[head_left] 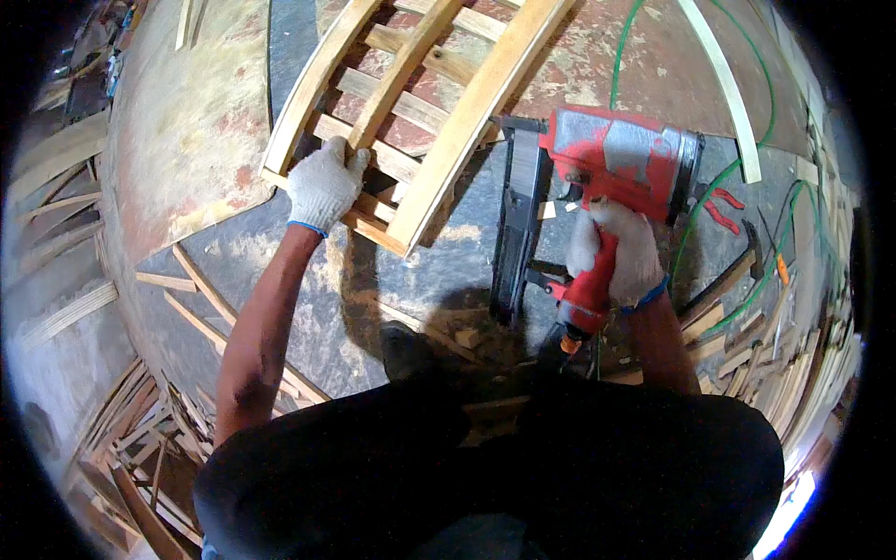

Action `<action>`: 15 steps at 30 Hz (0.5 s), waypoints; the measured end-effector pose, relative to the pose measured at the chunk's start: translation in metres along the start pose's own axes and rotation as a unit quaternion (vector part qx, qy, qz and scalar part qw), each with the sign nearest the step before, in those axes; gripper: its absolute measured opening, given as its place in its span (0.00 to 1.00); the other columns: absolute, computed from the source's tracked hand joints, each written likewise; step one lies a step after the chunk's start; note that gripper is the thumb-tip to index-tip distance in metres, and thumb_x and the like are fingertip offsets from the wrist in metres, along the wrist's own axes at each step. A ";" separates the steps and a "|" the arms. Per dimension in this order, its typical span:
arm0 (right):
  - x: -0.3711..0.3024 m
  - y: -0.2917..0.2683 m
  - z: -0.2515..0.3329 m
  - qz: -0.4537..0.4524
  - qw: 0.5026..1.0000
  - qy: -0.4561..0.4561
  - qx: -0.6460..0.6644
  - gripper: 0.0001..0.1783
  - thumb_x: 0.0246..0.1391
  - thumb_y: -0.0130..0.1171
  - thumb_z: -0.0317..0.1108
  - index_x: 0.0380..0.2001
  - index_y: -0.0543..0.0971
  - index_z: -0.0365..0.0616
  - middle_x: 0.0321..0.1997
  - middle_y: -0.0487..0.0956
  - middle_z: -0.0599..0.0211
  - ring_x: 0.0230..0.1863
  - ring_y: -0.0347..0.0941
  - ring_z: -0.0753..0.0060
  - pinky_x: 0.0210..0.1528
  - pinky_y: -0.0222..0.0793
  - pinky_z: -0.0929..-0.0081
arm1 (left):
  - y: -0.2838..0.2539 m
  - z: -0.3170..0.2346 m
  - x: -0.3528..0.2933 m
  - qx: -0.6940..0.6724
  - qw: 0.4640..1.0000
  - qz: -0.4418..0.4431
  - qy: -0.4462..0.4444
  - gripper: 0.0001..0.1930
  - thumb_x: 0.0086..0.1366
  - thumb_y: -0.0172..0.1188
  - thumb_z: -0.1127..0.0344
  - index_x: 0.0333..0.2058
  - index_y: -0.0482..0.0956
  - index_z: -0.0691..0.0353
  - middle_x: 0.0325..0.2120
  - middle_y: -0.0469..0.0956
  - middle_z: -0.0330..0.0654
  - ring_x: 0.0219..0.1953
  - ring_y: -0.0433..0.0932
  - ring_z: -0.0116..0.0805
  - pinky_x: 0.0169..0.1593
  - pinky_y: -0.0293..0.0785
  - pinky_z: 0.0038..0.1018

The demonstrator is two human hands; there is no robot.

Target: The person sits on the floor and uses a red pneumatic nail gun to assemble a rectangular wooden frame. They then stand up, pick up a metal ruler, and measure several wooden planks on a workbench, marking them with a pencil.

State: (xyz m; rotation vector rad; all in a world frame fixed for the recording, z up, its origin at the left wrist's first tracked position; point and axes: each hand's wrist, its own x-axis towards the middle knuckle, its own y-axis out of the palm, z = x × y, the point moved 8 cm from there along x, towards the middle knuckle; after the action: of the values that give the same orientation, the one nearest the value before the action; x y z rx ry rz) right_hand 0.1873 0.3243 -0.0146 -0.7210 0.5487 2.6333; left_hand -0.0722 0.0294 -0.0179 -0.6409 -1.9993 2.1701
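Your right hand (pixel 627 247) grips the red nail gun (pixel 621 154). Your left hand (pixel 325 187) holds the near end of the wood frame (pixel 476 133), on the worn, patchy floor (pixel 448 261). Wood strips (pixel 805 383) lie piled on both sides.

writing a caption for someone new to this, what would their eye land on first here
Most likely the big red and grey nail gun, right of centre, held by its handle in the gloved right hand. Next, probably the slatted wooden frame at the top, left of the gun, with the gloved left hand on its near end.
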 end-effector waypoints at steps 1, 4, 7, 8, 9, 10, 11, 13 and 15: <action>0.003 -0.005 0.006 -0.095 0.995 -0.031 -0.027 0.21 0.61 0.56 0.50 0.36 0.80 0.41 0.23 0.78 0.69 0.23 0.75 0.72 0.29 0.71 0.72 | -0.006 -0.001 0.005 -0.009 1.000 -0.008 0.016 0.23 0.70 0.57 0.40 0.36 0.82 0.57 0.29 0.85 0.55 0.35 0.85 0.58 0.41 0.80 0.50; 0.018 -0.010 0.016 -0.078 0.997 -0.019 -0.005 0.19 0.61 0.56 0.49 0.28 0.77 0.44 0.18 0.73 0.71 0.18 0.70 0.72 0.23 0.67 0.71 | -0.016 -0.006 0.021 -0.007 1.000 -0.013 0.025 0.24 0.71 0.56 0.40 0.37 0.81 0.59 0.28 0.84 0.56 0.34 0.85 0.59 0.40 0.80 0.50; 0.040 -0.009 0.013 0.049 0.993 0.042 0.103 0.19 0.61 0.57 0.50 0.25 0.76 0.47 0.17 0.72 0.72 0.17 0.68 0.71 0.21 0.64 0.70 | -0.017 -0.009 0.032 -0.017 1.000 -0.009 0.019 0.24 0.72 0.55 0.41 0.39 0.80 0.60 0.31 0.84 0.57 0.36 0.85 0.60 0.42 0.80 0.50; 0.039 -0.011 0.011 0.048 0.990 0.055 0.122 0.19 0.62 0.56 0.50 0.25 0.76 0.47 0.17 0.72 0.72 0.17 0.68 0.70 0.22 0.65 0.69 | -0.020 -0.008 0.030 -0.034 0.999 -0.020 0.018 0.24 0.72 0.55 0.42 0.39 0.80 0.61 0.32 0.84 0.57 0.37 0.85 0.60 0.43 0.80 0.50; 0.032 -0.011 0.004 0.041 0.985 0.075 0.148 0.18 0.63 0.55 0.49 0.24 0.76 0.48 0.18 0.72 0.71 0.17 0.68 0.69 0.22 0.65 0.68 | -0.019 -0.008 0.026 -0.046 0.998 -0.019 0.022 0.24 0.72 0.55 0.43 0.40 0.80 0.61 0.32 0.85 0.57 0.37 0.85 0.60 0.43 0.80 0.50; 0.025 -0.003 -0.002 0.084 0.976 0.076 0.187 0.21 0.62 0.55 0.51 0.22 0.75 0.49 0.16 0.71 0.71 0.16 0.68 0.68 0.21 0.65 0.68 | -0.023 -0.009 0.021 -0.092 0.994 -0.047 0.030 0.23 0.72 0.56 0.46 0.45 0.80 0.63 0.37 0.84 0.58 0.42 0.84 0.59 0.46 0.79 0.49; 0.020 0.008 -0.004 0.132 0.962 0.078 0.225 0.23 0.61 0.54 0.53 0.20 0.73 0.49 0.15 0.70 0.70 0.16 0.67 0.67 0.21 0.64 0.67 | -0.027 -0.008 0.013 -0.139 0.987 -0.075 0.037 0.22 0.73 0.56 0.48 0.49 0.80 0.64 0.42 0.83 0.59 0.46 0.83 0.58 0.50 0.77 0.48; 0.004 0.014 -0.036 0.246 0.916 0.131 0.287 0.25 0.61 0.54 0.55 0.18 0.73 0.49 0.14 0.69 0.71 0.16 0.66 0.66 0.21 0.63 0.66 | -0.041 -0.020 -0.020 -0.152 0.971 -0.148 0.109 0.23 0.71 0.60 0.53 0.54 0.78 0.65 0.50 0.81 0.58 0.53 0.80 0.57 0.56 0.75 0.45; -0.011 0.016 -0.069 0.192 0.913 0.214 0.289 0.27 0.60 0.52 0.57 0.13 0.69 0.52 0.12 0.65 0.72 0.15 0.63 0.66 0.22 0.61 0.65 | -0.043 -0.030 -0.062 -0.117 0.969 -0.149 0.157 0.23 0.69 0.64 0.57 0.57 0.77 0.66 0.54 0.79 0.57 0.57 0.77 0.56 0.61 0.73 0.43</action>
State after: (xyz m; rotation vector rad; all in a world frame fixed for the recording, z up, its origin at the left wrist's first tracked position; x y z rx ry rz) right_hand 0.2171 0.2766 -0.0592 -1.0678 1.6569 2.4069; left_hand -0.0135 0.0395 0.0367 -0.6183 -2.0372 1.5701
